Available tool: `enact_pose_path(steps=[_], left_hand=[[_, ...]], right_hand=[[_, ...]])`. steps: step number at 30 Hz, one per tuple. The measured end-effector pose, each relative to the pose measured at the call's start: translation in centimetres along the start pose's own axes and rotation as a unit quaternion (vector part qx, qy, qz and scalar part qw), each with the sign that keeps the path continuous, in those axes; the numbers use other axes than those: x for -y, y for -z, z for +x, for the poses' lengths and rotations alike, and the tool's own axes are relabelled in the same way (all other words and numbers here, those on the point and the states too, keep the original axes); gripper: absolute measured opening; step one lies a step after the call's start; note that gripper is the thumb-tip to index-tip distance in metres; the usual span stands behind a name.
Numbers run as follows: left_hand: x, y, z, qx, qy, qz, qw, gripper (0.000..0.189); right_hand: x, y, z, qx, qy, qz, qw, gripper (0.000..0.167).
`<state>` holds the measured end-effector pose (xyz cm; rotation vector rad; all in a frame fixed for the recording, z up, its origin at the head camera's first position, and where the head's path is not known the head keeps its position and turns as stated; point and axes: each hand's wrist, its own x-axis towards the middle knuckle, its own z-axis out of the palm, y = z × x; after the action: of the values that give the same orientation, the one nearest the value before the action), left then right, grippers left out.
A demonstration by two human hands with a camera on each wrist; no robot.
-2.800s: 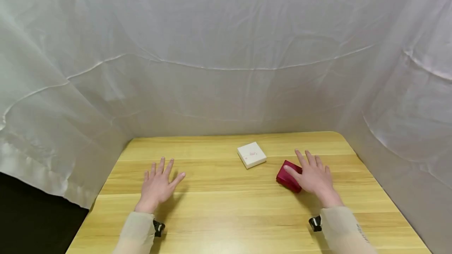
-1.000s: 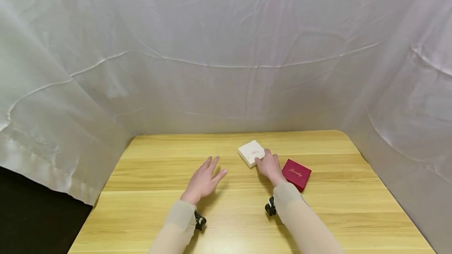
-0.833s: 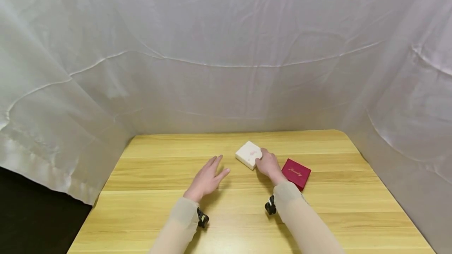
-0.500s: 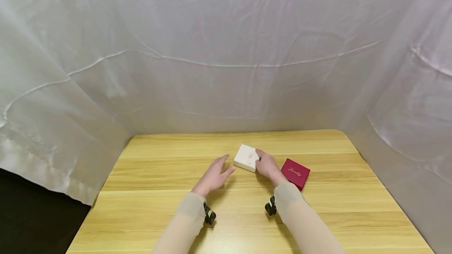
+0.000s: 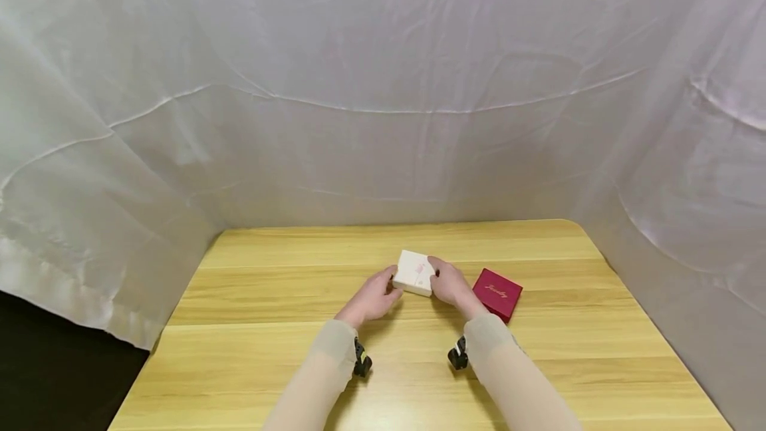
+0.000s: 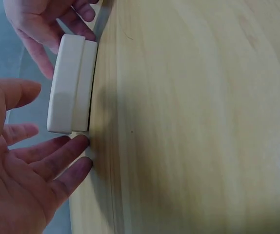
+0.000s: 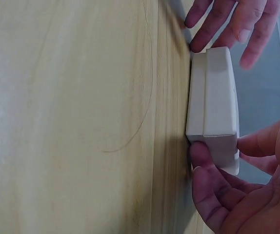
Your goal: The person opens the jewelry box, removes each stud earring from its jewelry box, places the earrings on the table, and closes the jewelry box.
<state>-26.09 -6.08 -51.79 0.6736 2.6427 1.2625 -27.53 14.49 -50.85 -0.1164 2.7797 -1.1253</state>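
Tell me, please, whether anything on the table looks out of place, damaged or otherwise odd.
One small thing: the right wrist view shows a thin, curved, hair-like line on the table, odd because it curves across the wood grain. The white box and red box show no visible damage.

Left forearm (image 5: pixel 317 371) and right forearm (image 5: pixel 517 371) both reach forward, angling in toward each other. Left hand (image 5: pixel 372 296) looks pretty relaxed, thumb (image 5: pixel 392 295) held apart from the loosely bent fingers (image 6: pixel 62 163). Right hand (image 5: pixel 451 283) is more clenched, digits curled into a pinch. Hands are near each other, not touching.
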Motion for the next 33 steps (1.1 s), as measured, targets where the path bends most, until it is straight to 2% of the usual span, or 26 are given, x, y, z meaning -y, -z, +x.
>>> enact_pose_path(steps=[13,19,26,33], left_hand=[[-0.2,0.0,-0.2,-0.004,0.004,-0.013,0.9999,0.042],[0.0,0.2,-0.5,-0.007,0.015,-0.036,0.9992,0.048],[-0.2,1.0,-1.8,0.006,0.038,-0.019,0.9991,0.060],[-0.4,1.7,-3.5,0.011,0.042,-0.023,0.9988,0.064]], right_hand=[[0.2,-0.5,-0.6,-0.007,0.009,0.005,0.9999,0.050],[0.4,-0.7,-1.5,-0.006,0.022,0.001,0.9997,0.050],[1.1,-0.9,-2.6,0.016,0.014,0.054,0.9983,0.053],[2.1,-1.3,-4.2,0.041,0.017,0.077,0.9961,0.053]])
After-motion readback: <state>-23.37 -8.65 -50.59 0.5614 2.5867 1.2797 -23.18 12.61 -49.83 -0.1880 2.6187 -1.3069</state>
